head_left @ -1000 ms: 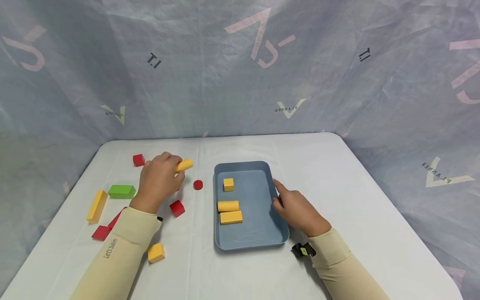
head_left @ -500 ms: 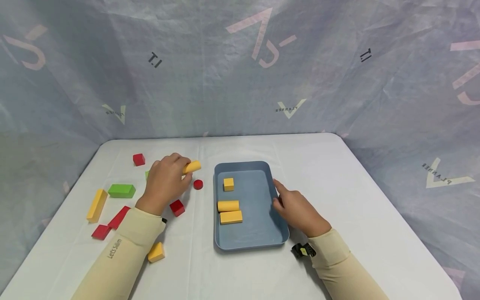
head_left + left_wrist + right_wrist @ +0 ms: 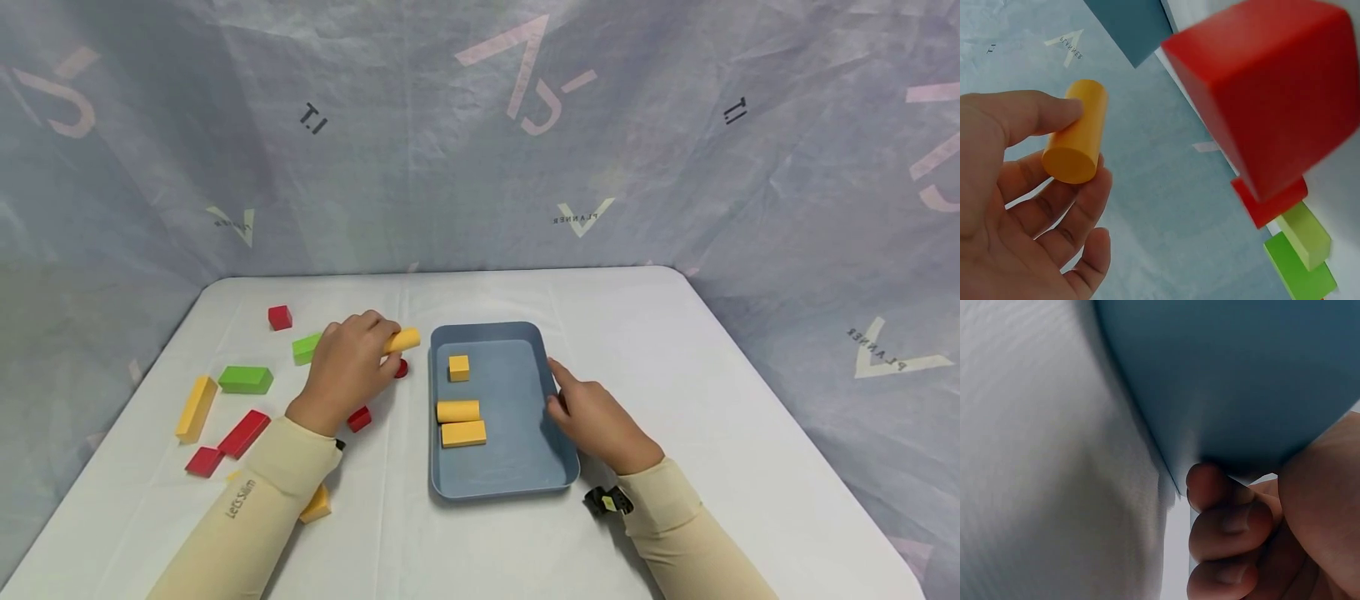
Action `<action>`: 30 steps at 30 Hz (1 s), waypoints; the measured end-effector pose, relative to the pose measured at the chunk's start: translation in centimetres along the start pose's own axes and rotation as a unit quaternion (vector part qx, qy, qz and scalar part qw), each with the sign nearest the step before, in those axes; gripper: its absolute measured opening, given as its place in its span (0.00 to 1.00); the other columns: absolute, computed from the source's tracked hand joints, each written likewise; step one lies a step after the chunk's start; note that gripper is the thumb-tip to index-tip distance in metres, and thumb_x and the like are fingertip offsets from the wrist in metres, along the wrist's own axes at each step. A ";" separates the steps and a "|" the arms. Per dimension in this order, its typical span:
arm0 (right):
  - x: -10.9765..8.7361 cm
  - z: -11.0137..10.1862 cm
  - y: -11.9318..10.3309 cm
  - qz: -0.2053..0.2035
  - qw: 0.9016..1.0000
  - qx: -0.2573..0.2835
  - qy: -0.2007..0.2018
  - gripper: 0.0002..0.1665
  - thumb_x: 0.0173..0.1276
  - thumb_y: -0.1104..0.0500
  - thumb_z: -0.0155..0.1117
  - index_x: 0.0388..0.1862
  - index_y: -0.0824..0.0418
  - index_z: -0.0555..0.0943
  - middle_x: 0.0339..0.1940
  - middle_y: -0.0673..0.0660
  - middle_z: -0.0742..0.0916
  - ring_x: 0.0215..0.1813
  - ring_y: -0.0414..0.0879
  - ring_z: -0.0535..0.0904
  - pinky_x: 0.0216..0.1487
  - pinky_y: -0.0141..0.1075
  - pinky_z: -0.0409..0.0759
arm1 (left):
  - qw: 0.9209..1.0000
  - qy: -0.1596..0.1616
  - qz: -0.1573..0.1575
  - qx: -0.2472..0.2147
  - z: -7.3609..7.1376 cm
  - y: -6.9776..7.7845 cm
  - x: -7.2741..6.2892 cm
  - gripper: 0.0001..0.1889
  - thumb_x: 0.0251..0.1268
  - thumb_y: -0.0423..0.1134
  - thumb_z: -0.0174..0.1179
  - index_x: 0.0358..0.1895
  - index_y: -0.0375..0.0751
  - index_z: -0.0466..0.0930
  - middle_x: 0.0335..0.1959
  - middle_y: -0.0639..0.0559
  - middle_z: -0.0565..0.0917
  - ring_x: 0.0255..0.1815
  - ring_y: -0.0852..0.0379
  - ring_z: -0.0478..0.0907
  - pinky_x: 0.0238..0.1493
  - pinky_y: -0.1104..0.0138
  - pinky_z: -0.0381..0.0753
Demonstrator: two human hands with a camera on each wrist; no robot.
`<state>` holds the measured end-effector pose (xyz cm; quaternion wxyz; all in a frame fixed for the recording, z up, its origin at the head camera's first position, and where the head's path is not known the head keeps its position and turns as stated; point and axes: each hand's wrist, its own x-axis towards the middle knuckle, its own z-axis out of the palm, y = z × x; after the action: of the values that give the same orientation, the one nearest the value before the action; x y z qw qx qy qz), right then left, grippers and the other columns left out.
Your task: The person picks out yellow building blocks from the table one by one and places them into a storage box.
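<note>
My left hand (image 3: 347,371) pinches a yellow cylinder block (image 3: 1082,134) between thumb and fingers, left of the blue-grey tray (image 3: 510,471). In the head view the held block's end points toward the tray's left rim. At the tray's right side, my right hand (image 3: 596,421) grips the wall; the right wrist view shows several curled fingers (image 3: 1229,528) against its outside. Inside the tray along its left are a yellow cube (image 3: 459,368), another yellow cylinder (image 3: 457,411) and a yellow rectangular block (image 3: 463,434). A red disc (image 3: 402,368) peeks out beside my left fingers.
Left on the white table lie green blocks (image 3: 246,380), a long yellow block (image 3: 197,408), flat red pieces (image 3: 244,433) and red cubes (image 3: 280,317). A yellow block (image 3: 317,504) is partly hidden under my left sleeve. A grey printed cloth (image 3: 480,167) stands behind.
My left hand has moved right toward the tray with the yellow cylinder, uncovering a green block and a red piece and partly covering the red disc. The right hand and tray stay put.
</note>
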<state>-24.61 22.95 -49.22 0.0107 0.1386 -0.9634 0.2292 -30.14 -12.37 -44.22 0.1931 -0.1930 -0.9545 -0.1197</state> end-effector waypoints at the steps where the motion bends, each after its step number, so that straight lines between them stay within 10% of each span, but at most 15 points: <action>1: 0.0 0.0 0.0 0.001 1.000 -0.001 0.000 0.37 0.79 0.56 0.55 0.82 0.63 0.60 0.16 0.46 0.74 0.16 0.38 0.65 0.22 0.33 0.66 | 1.000 0.000 0.003 0.002 0.1 0.1 0.0 0.20 0.61 0.43 0.73 0.55 0.41 0.86 0.47 0.47 0.86 0.45 0.47 0.83 0.45 0.54 0.79; 30: -0.1 0.0 0.1 -0.003 1.000 -0.003 0.005 0.37 0.79 0.56 0.56 0.82 0.63 0.60 0.16 0.46 0.73 0.16 0.38 0.65 0.22 0.32 0.66 | 0.997 -0.025 0.076 -0.003 0.9 2.8 -0.6 0.15 0.62 0.42 0.71 0.51 0.46 0.89 0.47 0.53 0.88 0.42 0.50 0.83 0.42 0.56 0.78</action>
<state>-24.57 23.05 -49.22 0.0170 0.1408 -0.9635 0.2271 -28.76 -9.76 -44.80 0.1773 -0.2686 -0.9412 -0.1026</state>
